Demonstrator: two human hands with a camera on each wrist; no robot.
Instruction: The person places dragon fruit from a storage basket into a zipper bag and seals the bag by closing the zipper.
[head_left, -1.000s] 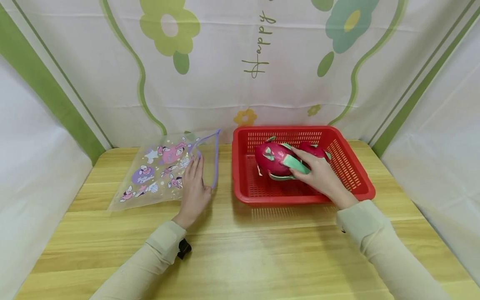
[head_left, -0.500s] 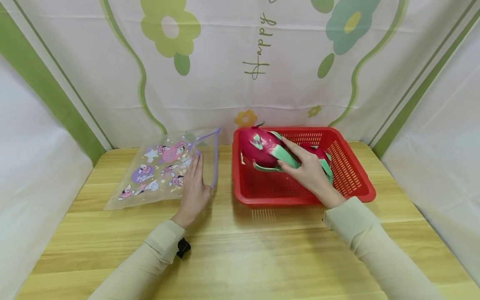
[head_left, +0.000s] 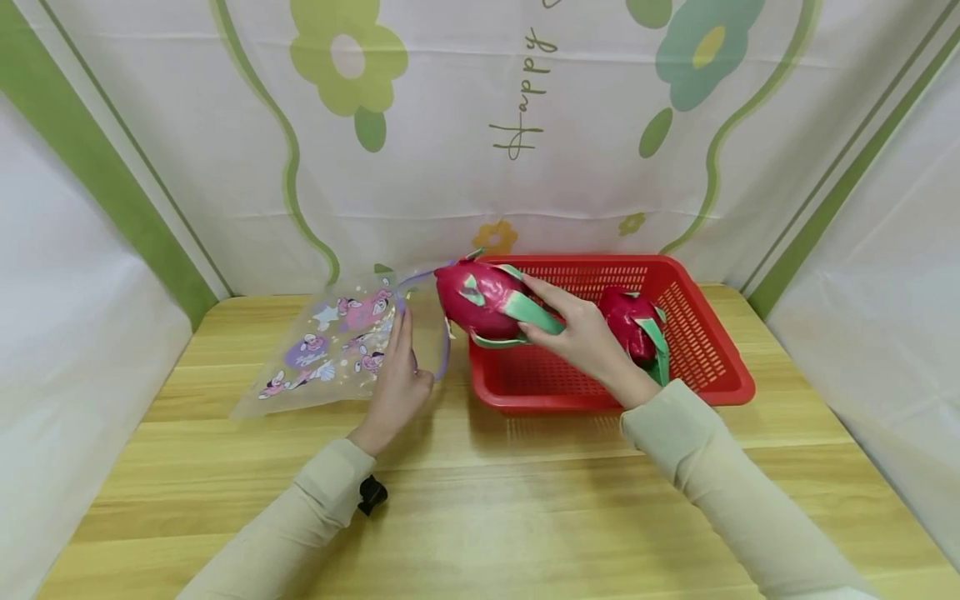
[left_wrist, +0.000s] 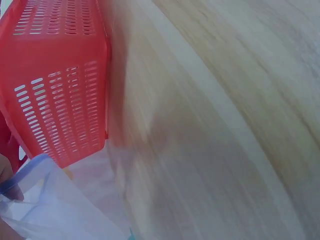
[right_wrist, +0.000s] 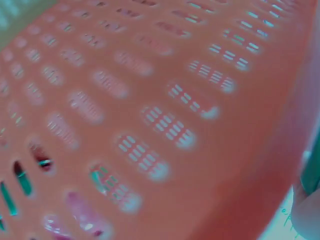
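Observation:
My right hand (head_left: 585, 333) grips a red dragon fruit (head_left: 480, 300) with green scales, its tip pointing left. The fruit is raised over the left rim of a red plastic basket (head_left: 487, 392) and overlaps the mouth of a clear plastic bag (head_left: 300, 392). This bag has cartoon prints and a purple edge. My left hand (head_left: 397, 383) holds the bag at its mouth, which gapes open to the right. In the left wrist view a fingertip (left_wrist: 12, 192) lies at the purple edge. A second dragon fruit (head_left: 626, 321) sits in the basket, partly behind my right hand.
Both things stand on a wooden table (head_left: 480, 517). A white curtain (head_left: 450, 167) with printed flowers hangs behind it, and white cloth borders both sides. A small black item (head_left: 371, 493) shows beneath my left sleeve.
My right hand has lifted the dragon fruit out of the basket and carried it left to the bag's mouth. The mouth has opened wider under my left hand.

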